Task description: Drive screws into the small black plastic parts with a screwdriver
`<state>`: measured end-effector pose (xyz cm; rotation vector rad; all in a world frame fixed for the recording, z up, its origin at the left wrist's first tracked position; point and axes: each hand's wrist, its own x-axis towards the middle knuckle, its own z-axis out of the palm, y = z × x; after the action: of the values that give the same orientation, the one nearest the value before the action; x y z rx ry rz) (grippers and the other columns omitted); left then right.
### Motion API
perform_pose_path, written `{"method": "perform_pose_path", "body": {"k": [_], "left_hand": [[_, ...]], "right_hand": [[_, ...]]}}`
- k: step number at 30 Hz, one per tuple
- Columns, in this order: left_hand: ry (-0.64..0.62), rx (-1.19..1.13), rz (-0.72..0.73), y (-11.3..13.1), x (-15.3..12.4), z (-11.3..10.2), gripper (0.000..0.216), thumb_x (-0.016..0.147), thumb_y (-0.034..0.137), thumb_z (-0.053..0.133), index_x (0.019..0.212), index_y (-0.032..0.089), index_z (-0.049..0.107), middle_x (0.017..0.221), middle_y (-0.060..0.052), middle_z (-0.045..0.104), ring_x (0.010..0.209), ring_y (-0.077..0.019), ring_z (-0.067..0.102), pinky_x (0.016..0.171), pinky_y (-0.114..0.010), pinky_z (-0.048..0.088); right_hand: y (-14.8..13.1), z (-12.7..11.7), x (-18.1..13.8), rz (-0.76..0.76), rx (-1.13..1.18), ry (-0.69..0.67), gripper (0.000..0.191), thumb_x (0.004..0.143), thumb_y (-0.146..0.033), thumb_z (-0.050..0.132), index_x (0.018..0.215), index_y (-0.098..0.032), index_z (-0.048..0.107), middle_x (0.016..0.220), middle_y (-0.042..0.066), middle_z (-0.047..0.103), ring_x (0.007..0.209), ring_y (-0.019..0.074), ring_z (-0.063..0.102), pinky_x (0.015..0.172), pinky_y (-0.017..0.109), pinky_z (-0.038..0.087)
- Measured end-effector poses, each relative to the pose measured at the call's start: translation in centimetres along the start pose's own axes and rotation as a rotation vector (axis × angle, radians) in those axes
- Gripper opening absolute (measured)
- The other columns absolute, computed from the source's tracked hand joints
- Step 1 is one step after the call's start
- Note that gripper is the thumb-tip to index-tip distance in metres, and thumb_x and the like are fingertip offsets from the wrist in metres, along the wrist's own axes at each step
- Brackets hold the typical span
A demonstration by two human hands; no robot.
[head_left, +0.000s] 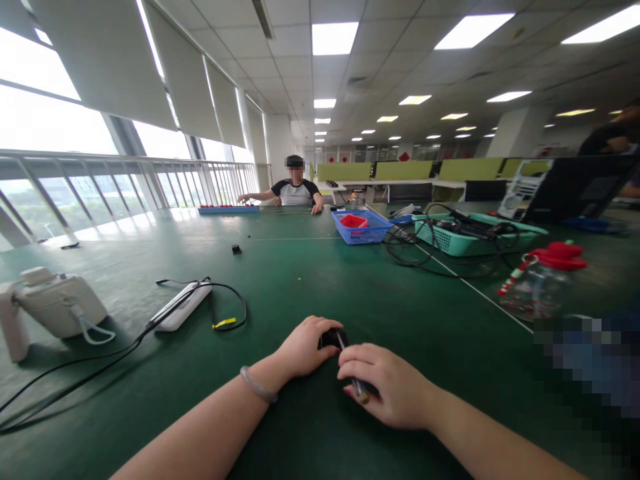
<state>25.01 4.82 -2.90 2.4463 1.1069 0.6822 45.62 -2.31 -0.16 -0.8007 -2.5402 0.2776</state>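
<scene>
My left hand [305,347] is closed around a small black object [327,339] low over the green table, its thumb and fingers on either side. In my right hand [390,383] is a slim dark tool [359,388] with a thin metal shaft and a brownish rear end, like a small screwdriver. The shaft points at the black object, at or very near it; whether it touches is hard to see. My fingers hide much of both things.
A white power strip [183,305] with black cables lies at left, near a beige bottle-like container [63,303]. Ahead are a small black piece [237,249], a blue basket [363,233] and a teal basket [450,243] of cables. A red-lidded jar [543,283] stands right. Another person [297,190] sits opposite.
</scene>
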Motion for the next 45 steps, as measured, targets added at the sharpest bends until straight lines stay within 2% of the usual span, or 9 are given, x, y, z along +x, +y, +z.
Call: {"method": "perform_pose_path", "body": {"k": [2, 5, 10, 14, 17, 21, 24, 32, 45], "left_hand": [[-0.006, 0.006, 0.013, -0.1, 0.0, 0.0, 0.043, 0.079, 0.029, 0.065, 0.122, 0.025, 0.059, 0.118, -0.004, 0.066, 0.110, -0.0235, 0.056, 0.100, -0.038, 0.042], [-0.028, 0.017, 0.016, 0.0, -0.1, -0.2, 0.044, 0.080, 0.032, 0.065, 0.123, 0.025, 0.059, 0.117, -0.004, 0.066, 0.108, -0.0237, 0.056, 0.099, -0.039, 0.043], [-0.049, 0.020, 0.017, 0.1, -0.1, -0.5, 0.043, 0.081, 0.035, 0.063, 0.124, 0.026, 0.058, 0.119, -0.004, 0.065, 0.110, -0.0243, 0.055, 0.099, -0.040, 0.043], [-0.057, 0.020, 0.011, 0.1, -0.2, -0.5, 0.046, 0.081, 0.037, 0.063, 0.126, 0.026, 0.056, 0.122, -0.005, 0.063, 0.113, -0.0252, 0.054, 0.101, -0.041, 0.042], [-0.061, 0.019, 0.011, 0.0, -0.3, -0.5, 0.048, 0.082, 0.037, 0.063, 0.127, 0.027, 0.055, 0.123, -0.005, 0.063, 0.114, -0.0246, 0.054, 0.101, -0.041, 0.043], [-0.054, 0.025, 0.014, -0.1, -0.3, -0.4, 0.047, 0.082, 0.036, 0.064, 0.127, 0.027, 0.055, 0.123, -0.005, 0.062, 0.114, -0.0241, 0.053, 0.102, -0.041, 0.042], [-0.046, 0.031, 0.020, 0.0, -0.2, -0.3, 0.046, 0.082, 0.035, 0.064, 0.126, 0.027, 0.055, 0.122, -0.005, 0.063, 0.114, -0.0241, 0.053, 0.102, -0.041, 0.042], [-0.058, 0.039, 0.030, 0.0, -0.2, -0.4, 0.046, 0.082, 0.034, 0.063, 0.127, 0.025, 0.055, 0.123, -0.005, 0.062, 0.114, -0.0241, 0.053, 0.103, -0.040, 0.041], [-0.055, 0.039, 0.024, 0.0, -0.2, -0.4, 0.045, 0.083, 0.035, 0.062, 0.126, 0.025, 0.056, 0.123, -0.006, 0.063, 0.114, -0.0245, 0.054, 0.102, -0.041, 0.041]], "right_hand": [[0.5, -0.3, -0.1, 0.056, 0.056, 0.161, 0.020, 0.089, -0.026, 0.054, 0.104, -0.022, 0.067, 0.114, 0.007, 0.061, 0.098, 0.0191, 0.059, 0.085, 0.031, 0.048], [2.2, -0.6, -0.2, 0.266, 0.166, 0.424, 0.023, 0.091, -0.035, 0.054, 0.100, -0.022, 0.070, 0.095, 0.007, 0.060, 0.077, 0.0162, 0.059, 0.066, 0.028, 0.048], [7.0, -0.5, -0.5, 0.634, 0.853, 0.659, 0.029, 0.083, -0.045, 0.064, 0.087, -0.017, 0.070, 0.061, 0.000, 0.053, 0.049, 0.0123, 0.044, 0.045, 0.027, 0.037], [8.2, -2.1, -0.8, 0.591, 1.187, 0.812, 0.017, 0.078, -0.039, 0.069, 0.080, -0.022, 0.066, 0.060, 0.000, 0.055, 0.045, 0.0112, 0.038, 0.041, 0.026, 0.033], [6.8, -3.9, -1.0, 0.414, 1.194, 0.778, 0.023, 0.082, -0.052, 0.062, 0.080, -0.029, 0.063, 0.063, -0.001, 0.055, 0.049, 0.0126, 0.039, 0.049, 0.030, 0.039], [4.5, -4.4, -1.5, 0.206, 1.180, 0.512, 0.048, 0.069, -0.077, 0.057, 0.068, -0.030, 0.057, 0.043, -0.007, 0.029, 0.039, 0.0114, 0.029, 0.047, 0.029, 0.036], [3.8, -3.4, -1.3, 0.131, 1.182, 0.311, 0.045, 0.074, -0.073, 0.056, 0.070, -0.028, 0.055, 0.042, -0.007, 0.026, 0.040, 0.0122, 0.032, 0.049, 0.030, 0.038], [4.0, -2.9, -0.5, 0.148, 1.089, 0.422, 0.022, 0.089, -0.054, 0.049, 0.098, -0.038, 0.060, 0.062, -0.004, 0.035, 0.053, 0.0136, 0.037, 0.055, 0.031, 0.039], [4.2, -3.2, -1.1, 0.178, 1.155, 0.387, 0.024, 0.080, -0.057, 0.060, 0.083, -0.033, 0.060, 0.055, -0.005, 0.036, 0.049, 0.0124, 0.031, 0.057, 0.034, 0.040]]}}
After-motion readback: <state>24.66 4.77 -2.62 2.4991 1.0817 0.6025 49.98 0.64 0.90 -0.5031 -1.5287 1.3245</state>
